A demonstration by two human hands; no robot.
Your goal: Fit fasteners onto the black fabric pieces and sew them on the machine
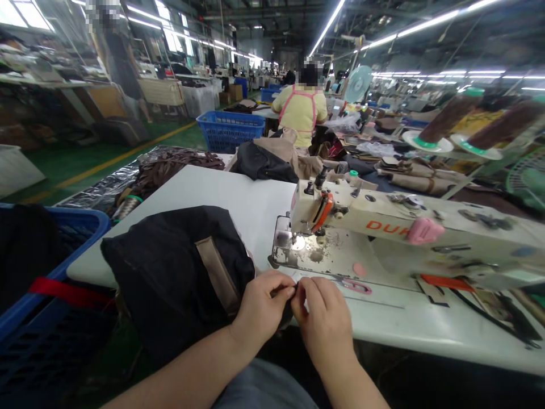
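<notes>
My left hand (261, 304) and my right hand (323, 312) meet at the table's front edge, fingertips pinched together. A small dark edge shows between them, apparently part of the black fabric piece (170, 255); most of what they grip is hidden by the fingers. This fabric lies bunched to the left, draping over the front edge, with a brown strip (218, 272) across it. Just beyond my hands stands a white sewing machine (349, 213), its needle area free of cloth. Pink-handled thread snips (356, 286) lie right of my fingers.
At the left a blue basket (100, 224) holds dark cloth, a red band on its rim. Brown strips (170, 170) are heaped behind the white table (204, 184). Thread cones (451, 119) stand at the right. A person in a yellow top (298, 111) sits ahead; another person (117, 62) stands far left.
</notes>
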